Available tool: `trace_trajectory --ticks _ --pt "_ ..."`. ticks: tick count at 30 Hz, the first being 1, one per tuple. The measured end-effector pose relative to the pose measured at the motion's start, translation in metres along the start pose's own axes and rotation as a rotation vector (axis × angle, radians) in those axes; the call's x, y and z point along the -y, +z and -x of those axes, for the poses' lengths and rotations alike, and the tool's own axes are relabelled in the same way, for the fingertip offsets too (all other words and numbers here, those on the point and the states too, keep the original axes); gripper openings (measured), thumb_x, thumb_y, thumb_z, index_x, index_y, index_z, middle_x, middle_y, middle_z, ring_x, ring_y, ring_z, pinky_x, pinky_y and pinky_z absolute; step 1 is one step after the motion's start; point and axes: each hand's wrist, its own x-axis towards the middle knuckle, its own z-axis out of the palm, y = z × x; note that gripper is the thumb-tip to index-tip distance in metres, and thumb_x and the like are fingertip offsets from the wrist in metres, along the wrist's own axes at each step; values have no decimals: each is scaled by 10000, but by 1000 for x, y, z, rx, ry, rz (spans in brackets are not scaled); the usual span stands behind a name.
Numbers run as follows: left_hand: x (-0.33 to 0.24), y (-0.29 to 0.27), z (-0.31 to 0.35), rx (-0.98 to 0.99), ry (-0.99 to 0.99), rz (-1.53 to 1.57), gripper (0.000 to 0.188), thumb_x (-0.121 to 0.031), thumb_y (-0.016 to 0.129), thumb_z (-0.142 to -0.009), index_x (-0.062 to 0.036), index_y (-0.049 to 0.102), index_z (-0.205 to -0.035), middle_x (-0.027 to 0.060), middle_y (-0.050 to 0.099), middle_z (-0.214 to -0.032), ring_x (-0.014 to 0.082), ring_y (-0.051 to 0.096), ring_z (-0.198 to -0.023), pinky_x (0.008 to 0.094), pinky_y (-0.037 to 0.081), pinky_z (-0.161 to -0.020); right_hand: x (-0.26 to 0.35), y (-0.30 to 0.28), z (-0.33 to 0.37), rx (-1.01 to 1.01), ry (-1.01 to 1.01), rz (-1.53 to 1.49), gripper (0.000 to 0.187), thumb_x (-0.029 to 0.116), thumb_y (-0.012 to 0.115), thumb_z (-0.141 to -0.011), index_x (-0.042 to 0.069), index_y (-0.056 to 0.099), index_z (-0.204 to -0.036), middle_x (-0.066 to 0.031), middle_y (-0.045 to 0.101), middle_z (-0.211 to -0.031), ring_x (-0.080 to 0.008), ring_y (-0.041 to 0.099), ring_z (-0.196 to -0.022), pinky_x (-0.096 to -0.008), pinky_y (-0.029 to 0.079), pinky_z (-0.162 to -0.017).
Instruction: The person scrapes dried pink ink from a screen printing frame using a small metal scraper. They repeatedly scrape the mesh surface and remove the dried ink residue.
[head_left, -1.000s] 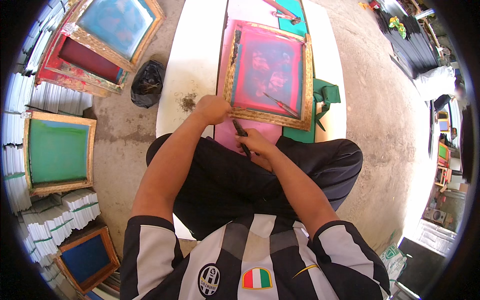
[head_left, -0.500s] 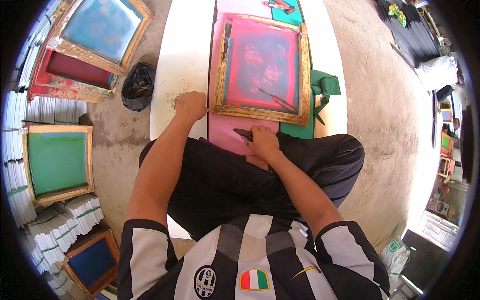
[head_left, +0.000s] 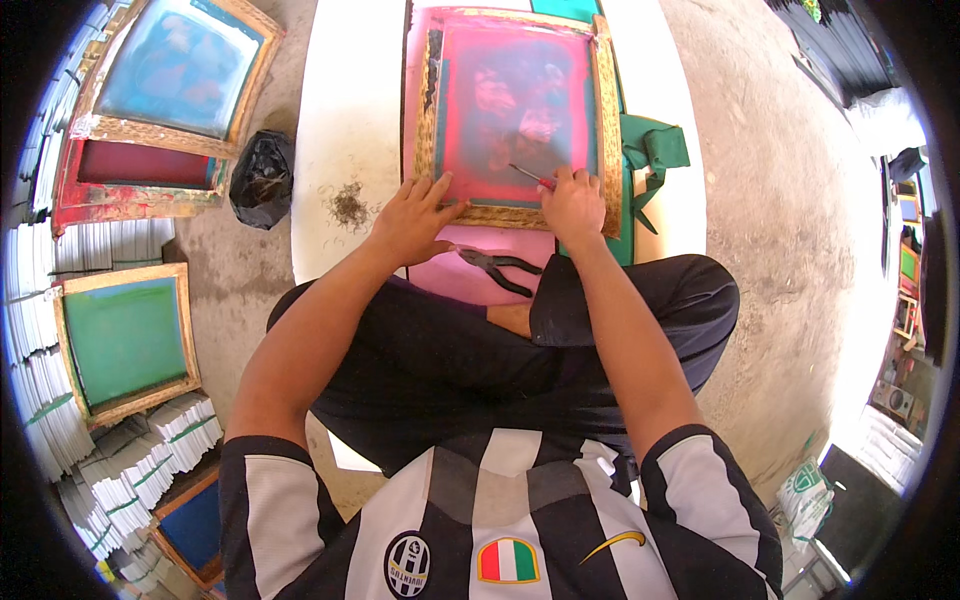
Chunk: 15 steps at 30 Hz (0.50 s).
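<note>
A wood-framed printing screen point(head_left: 604, 130) with red and bluish mesh lies on the low bench in front of me. My left hand point(head_left: 415, 215) rests with fingers spread over its near left corner. Over the near right edge, my right hand point(head_left: 575, 205) closes on the red handle of a slim screwdriver-like tool point(head_left: 531, 176). The tool's thin metal tip points left across the mesh. Between my hands and my folded legs, pliers point(head_left: 497, 266) with dark handles lie on the pink surface point(head_left: 450, 285), their handles apart.
A small heap of dark bits point(head_left: 348, 207) sits on the white bench top point(head_left: 340, 110). Green cloth point(head_left: 655, 150) hangs at the screen's right. On the floor at left are a black plastic bag point(head_left: 263, 180), a green screen point(head_left: 130, 335) and stacked white bundles point(head_left: 150, 460).
My right hand has let go of the pliers and taken the red-handled tool. My left hand has opened and moved right onto the screen's corner.
</note>
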Motion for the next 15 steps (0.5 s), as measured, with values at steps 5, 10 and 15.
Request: trace_trajectory --ticks 5,10,15 --pt "5 -1 -3 -37 21 37 613 -496 710 -850 -286 569 -1408 189 348 -1542 387 407 -1364 495 328 -1149 -20 17 -16 153 106 23 462 409 674 -911 52 585 -1191 -220 614 -1212 -402 577 -1184 -520 522 -936" --pt "6 1 -3 -70 52 61 573 -465 732 -829 -282 616 -1359 155 422 -1506 359 435 -1336 447 350 -1121 2 0 -10 50 60 -189 355 378 617 -958 49 588 -1091 -233 656 -1070 -384 638 -1075 -534 516 -897" --pt "9 2 -2 -95 27 70 561 -434 748 -821 -282 622 -1346 145 455 -1470 348 444 -1332 447 365 -1113 36 37 64 139 102 -744 350 347 515 -1020 22 609 -1112 -229 667 -989 -397 653 -928 -499 497 -817"
